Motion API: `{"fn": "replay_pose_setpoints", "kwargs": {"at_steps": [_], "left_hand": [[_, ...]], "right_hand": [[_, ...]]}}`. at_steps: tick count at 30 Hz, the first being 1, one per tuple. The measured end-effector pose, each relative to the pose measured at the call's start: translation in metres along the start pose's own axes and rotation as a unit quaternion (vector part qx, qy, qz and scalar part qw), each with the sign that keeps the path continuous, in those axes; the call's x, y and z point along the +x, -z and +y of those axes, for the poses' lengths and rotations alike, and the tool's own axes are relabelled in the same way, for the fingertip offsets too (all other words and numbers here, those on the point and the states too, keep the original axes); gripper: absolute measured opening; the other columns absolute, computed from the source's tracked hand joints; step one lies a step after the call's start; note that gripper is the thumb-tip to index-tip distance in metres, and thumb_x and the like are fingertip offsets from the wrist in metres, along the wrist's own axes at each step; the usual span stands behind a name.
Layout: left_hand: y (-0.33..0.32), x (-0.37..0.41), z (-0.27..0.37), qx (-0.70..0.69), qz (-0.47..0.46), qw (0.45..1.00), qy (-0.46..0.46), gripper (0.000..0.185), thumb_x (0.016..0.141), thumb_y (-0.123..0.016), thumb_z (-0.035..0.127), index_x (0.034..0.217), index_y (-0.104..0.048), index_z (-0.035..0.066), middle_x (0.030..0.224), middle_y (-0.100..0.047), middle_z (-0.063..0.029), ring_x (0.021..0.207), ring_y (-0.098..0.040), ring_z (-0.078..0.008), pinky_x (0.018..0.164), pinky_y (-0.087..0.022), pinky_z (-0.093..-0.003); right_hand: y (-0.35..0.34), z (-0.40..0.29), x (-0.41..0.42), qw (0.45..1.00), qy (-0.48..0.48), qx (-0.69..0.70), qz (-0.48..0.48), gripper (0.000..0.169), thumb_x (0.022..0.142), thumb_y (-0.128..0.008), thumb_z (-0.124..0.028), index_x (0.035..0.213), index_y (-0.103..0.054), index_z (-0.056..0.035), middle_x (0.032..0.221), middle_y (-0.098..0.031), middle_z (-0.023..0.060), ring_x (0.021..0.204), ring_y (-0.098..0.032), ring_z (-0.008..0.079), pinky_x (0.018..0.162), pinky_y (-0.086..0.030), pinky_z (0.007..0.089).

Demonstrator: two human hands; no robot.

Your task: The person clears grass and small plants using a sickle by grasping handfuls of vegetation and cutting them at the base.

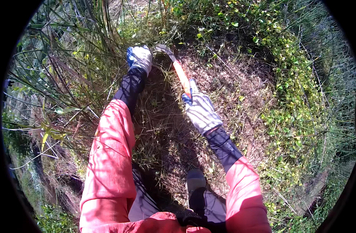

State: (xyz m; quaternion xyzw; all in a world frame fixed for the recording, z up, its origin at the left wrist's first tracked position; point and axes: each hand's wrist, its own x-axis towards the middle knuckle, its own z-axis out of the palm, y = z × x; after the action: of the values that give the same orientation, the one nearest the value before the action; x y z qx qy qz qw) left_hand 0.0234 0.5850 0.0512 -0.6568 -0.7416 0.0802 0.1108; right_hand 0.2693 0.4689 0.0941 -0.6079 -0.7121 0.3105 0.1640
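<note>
My right hand (195,102), in a white and blue work glove, is closed around the orange handle of a sickle (181,74). The sickle's curved metal blade points up and left, with its tip close to my left hand (140,56). That hand wears a matching glove and is closed into a fist at the edge of the tall grass (99,38). Whether stems are held inside the fist is hidden. Dry cut grass and soil (163,116) lie beneath both hands.
Tall green stalks (64,72) lean in from the left. Low leafy plants (294,110) grow along the right, with more grass beyond. A thin dry stick (220,58) lies near the top. My shoe (196,179) stands on the ground below the hands.
</note>
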Motion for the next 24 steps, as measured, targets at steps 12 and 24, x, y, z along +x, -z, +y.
{"fn": "replay_pose_setpoints", "kwargs": {"at_steps": [12,24], "left_hand": [[-0.03,-0.061,-0.02,-0.046,0.028,0.986,-0.159,0.014,0.079,-0.051,0.014,0.076,-0.063,0.008,0.066,-0.064,-0.011,0.066,-0.065,-0.0263,0.066,-0.049,-0.041],[0.008,-0.227,-0.229,-0.05,0.172,0.984,-0.025,0.038,0.07,-0.065,0.017,0.106,-0.06,0.006,0.075,-0.062,-0.0094,0.07,-0.06,-0.0269,0.07,-0.044,-0.0425]], "right_hand": [[0.027,0.014,-0.109,0.984,-0.128,0.025,-0.119,0.051,0.091,-0.05,-0.027,0.136,-0.039,-0.0064,0.098,-0.064,0.0163,0.079,-0.062,0.0194,0.074,-0.051,0.0337],[0.151,-0.021,-0.182,0.904,-0.257,0.332,0.077,0.012,0.091,-0.052,-0.012,0.103,-0.051,-0.0098,0.065,-0.054,0.0049,0.042,-0.048,0.0105,0.035,-0.043,0.0281]]}}
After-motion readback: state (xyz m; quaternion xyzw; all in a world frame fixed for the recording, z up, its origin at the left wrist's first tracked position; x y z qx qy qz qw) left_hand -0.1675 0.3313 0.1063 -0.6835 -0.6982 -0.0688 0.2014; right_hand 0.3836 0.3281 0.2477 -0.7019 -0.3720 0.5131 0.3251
